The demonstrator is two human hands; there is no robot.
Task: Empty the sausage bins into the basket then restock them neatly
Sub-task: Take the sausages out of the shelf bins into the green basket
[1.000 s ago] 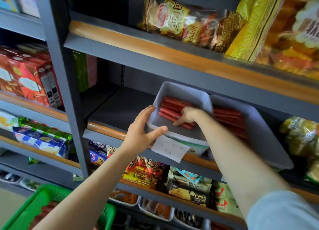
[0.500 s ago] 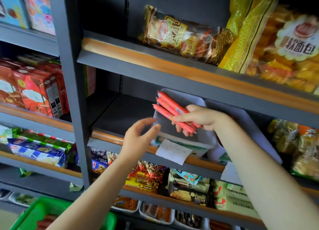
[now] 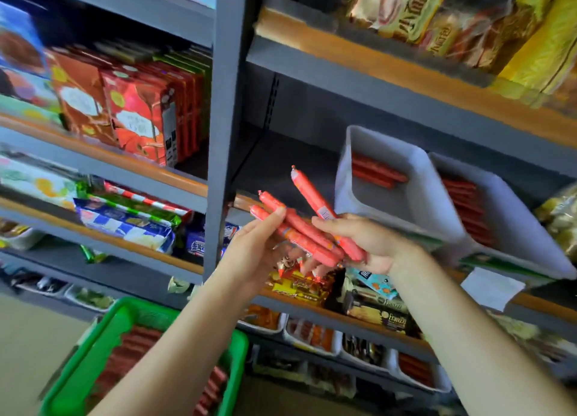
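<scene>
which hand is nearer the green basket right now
Left. The left hand is above the green basket, holding the sausages. The right hand grips the same bundle farther right, toward the grey bin.

Red boxes (image 3: pixel 137 116) stand on a left shelf (image 3: pixel 103 163). Bread bags (image 3: pixel 415 19) lie far up right, a paper label (image 3: pixel 490 287) hangs right, biscuit packs (image 3: pixel 377 309) beneath.
</scene>
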